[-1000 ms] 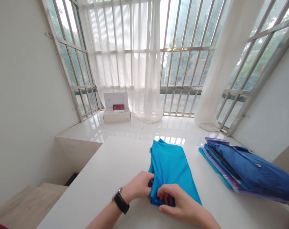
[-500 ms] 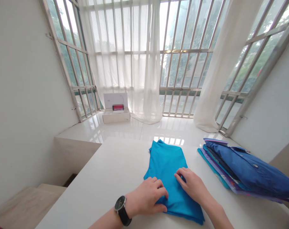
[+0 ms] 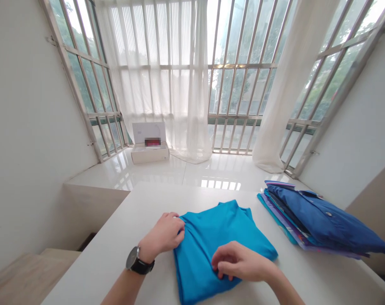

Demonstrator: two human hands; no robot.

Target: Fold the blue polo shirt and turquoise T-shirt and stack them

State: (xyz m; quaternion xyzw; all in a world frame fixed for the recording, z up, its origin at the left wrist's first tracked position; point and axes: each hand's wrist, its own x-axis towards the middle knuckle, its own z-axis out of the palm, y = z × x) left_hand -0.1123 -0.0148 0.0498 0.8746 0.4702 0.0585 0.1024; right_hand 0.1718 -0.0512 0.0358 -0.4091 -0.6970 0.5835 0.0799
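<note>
A folded bright blue garment (image 3: 224, 228) lies on the white table in front of me, turned at a slant, with creases running from its left corner. My left hand (image 3: 167, 232), with a black-strapped watch on the wrist, is closed on that left corner, its fingertips partly hidden. Over the lower right part of the cloth rests my right hand (image 3: 238, 260). Its fingers are loosely bent and apart, touching the fabric, with no cloth visibly gripped.
A stack of folded clothes (image 3: 319, 220), dark blue on top, sits at the table's right side. An open white box (image 3: 150, 154) stands on the glossy ledge by the barred window and white curtains (image 3: 186, 106). The table's left edge drops toward a wooden surface (image 3: 30, 271).
The blue garment has turned on the table and now lies slanted. My left hand has moved left and away from me to its corner; my right hand has shifted left and nearer.
</note>
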